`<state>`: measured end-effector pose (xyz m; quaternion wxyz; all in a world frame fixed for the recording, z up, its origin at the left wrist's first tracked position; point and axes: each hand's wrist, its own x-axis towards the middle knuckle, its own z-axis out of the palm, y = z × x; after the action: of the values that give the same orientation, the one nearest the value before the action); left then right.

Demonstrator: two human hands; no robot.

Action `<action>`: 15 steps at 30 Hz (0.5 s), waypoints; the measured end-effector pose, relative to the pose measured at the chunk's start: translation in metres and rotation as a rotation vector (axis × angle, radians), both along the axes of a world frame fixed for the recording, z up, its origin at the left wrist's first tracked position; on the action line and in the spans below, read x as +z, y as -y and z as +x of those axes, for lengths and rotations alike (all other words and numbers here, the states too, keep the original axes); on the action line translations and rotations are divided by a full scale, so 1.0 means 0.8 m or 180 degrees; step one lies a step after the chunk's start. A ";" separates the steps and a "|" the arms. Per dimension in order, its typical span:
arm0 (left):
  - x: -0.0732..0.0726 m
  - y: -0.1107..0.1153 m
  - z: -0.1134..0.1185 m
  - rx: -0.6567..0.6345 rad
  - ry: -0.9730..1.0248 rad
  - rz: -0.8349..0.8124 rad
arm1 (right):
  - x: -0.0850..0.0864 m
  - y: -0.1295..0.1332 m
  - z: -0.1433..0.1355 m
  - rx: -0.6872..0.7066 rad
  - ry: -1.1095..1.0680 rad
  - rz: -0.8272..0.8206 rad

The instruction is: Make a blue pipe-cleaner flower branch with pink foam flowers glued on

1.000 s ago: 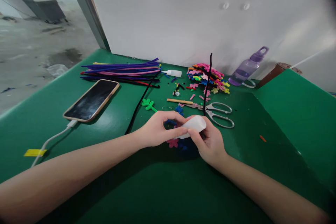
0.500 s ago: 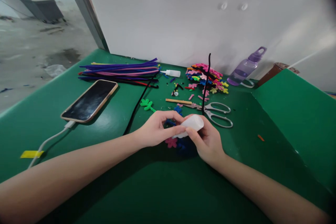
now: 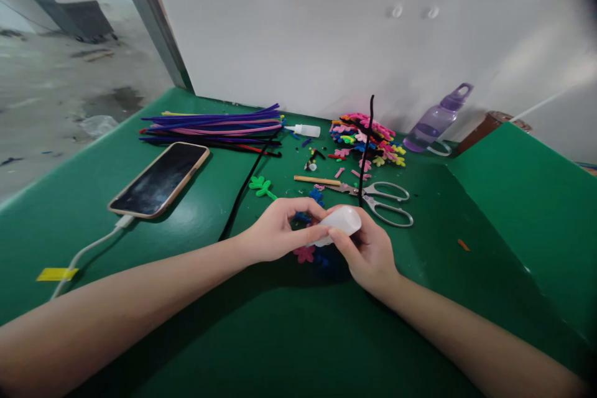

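Between both hands, above the table's middle, a small white squeeze bottle (image 3: 346, 219) is tilted with its base up to the right. My right hand (image 3: 373, 252) is closed around it, thumb pressed on its near side. My left hand (image 3: 275, 233) pinches its lower left end; the nozzle is hidden by the fingers. Beneath the hands are a pink pipe-cleaner flower (image 3: 305, 254) and dark blue fuzzy pieces (image 3: 324, 261), partly covered. Just beyond the fingers lies a blue pipe-cleaner flower (image 3: 316, 196). A black pipe cleaner (image 3: 366, 149) rises behind my right hand; its lower end is hidden.
Scissors (image 3: 389, 193), a thin wooden stick (image 3: 317, 180) and a green pipe-cleaner piece (image 3: 262, 185) lie ahead. Farther back are pipe cleaners (image 3: 209, 127), another white bottle (image 3: 306, 130), a flower pile (image 3: 364, 134) and a purple water bottle (image 3: 431, 124). A cabled phone (image 3: 161, 179) is left.
Both hands keep nearly the same pose. The white squeeze bottle has tipped very slightly, its base a touch lower.
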<state>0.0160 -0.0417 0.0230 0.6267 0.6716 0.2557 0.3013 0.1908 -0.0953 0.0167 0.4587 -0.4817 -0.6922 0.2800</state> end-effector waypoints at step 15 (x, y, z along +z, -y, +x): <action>0.000 -0.005 0.001 0.0192 -0.0174 0.0567 | -0.001 0.000 -0.002 -0.0086 0.0124 0.0116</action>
<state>0.0166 -0.0380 0.0230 0.5480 0.7246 0.2650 0.3231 0.1895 -0.0951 0.0158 0.4576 -0.4879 -0.6994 0.2518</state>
